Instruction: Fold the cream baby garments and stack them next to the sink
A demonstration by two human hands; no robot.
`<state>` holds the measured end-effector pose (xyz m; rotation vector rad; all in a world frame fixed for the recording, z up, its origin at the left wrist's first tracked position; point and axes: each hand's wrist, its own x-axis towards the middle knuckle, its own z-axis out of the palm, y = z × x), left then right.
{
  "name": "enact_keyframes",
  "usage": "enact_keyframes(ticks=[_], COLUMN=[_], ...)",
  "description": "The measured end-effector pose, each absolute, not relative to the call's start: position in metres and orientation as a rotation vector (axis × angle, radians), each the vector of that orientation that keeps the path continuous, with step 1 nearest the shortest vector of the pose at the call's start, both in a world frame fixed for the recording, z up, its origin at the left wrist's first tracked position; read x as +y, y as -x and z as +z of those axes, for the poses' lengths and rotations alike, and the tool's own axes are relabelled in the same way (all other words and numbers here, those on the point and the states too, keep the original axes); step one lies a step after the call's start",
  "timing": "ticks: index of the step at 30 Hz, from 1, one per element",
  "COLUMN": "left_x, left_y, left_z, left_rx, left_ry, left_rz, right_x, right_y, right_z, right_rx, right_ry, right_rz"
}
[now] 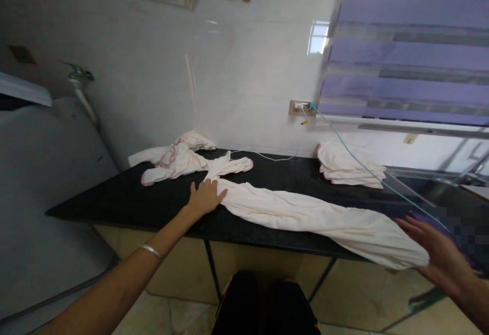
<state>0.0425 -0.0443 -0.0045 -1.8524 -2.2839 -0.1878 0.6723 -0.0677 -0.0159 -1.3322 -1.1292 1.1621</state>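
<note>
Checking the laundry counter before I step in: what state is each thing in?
Long cloth: stretched along the black counter, its end over the edge.
Left hand: flat on the cloth.
Right hand: open, by the cloth's end.
Folded cloths: stacked.
Crumpled cloths: unfolded.
Cable: plugged in.

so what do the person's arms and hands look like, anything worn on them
Both forearms are bare, with no sleeves in view. The left hand has no glove, and a thin silver-coloured bangle circles that wrist. The right hand is also ungloved; no ring or watch shows on it.
</note>
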Motion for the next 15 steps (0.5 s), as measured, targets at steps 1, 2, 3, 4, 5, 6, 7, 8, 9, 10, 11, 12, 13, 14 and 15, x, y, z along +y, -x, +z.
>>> enact_keyframes(ticks=[1, 2, 3, 4, 5, 6, 7, 8, 9, 10, 11, 12, 13, 14, 15], left_x=[-0.049, -0.054, -0.058, -0.062, -0.065, -0.068, -0.070, -0.072, -0.074, -0.075, -0.077, -0.078, -0.079, -0.081, -0.084], left_y=[-0.040, -0.037, -0.033, -0.030, -0.025, -0.020, -0.015, -0.008, -0.002, 0.003, 0.008, 0.010, 0.008, 0.002, -0.008], left_z=[-0.003, 0.000, 0.003, 0.007, 0.012, 0.017, 0.023, 0.029, 0.035, 0.042, 0.048, 0.054, 0.060, 0.065, 0.070], left_rx=[-2.253, -2.238, -2.252, -2.293, -2.348, -2.403, -2.441, -2.455, -2.449, -2.435, -2.416, -2.390, -2.352, -2.306, -2.255], left_ry=[1.895, 1.942, 1.979, 1.998, 1.992, 1.961, 1.910, 1.852, 1.803, 1.767, 1.737, 1.708, 1.688, 1.687, 1.710], left_rz=[-0.172, -0.157, -0.143, -0.125, -0.107, -0.091, -0.083, -0.077, -0.069, -0.059, -0.054, -0.061, -0.082, -0.119, -0.177], right_x=[-0.066, -0.064, -0.062, -0.060, -0.059, -0.058, -0.058, -0.059, -0.059, -0.059, -0.059, -0.059, -0.058, -0.057, -0.055], right_y=[-0.676, -0.678, -0.678, -0.677, -0.675, -0.671, -0.667, -0.662, -0.657, -0.653, -0.648, -0.644, -0.639, -0.633, -0.628], right_z=[-0.023, -0.030, -0.037, -0.044, -0.050, -0.054, -0.057, -0.058, -0.058, -0.055, -0.052, -0.048, -0.043, -0.038, -0.034], right_rx=[-1.141, -1.169, -1.222, -1.298, -1.380, -1.453, -1.511, -1.554, -1.586, -1.611, -1.635, -1.659, -1.678, -1.684, -1.680], right_ry=[1.302, 1.276, 1.256, 1.250, 1.250, 1.254, 1.268, 1.293, 1.326, 1.358, 1.385, 1.400, 1.394, 1.367, 1.330], right_rz=[1.254, 1.350, 1.418, 1.451, 1.468, 1.472, 1.470, 1.464, 1.452, 1.423, 1.370, 1.298, 1.224, 1.164, 1.131])
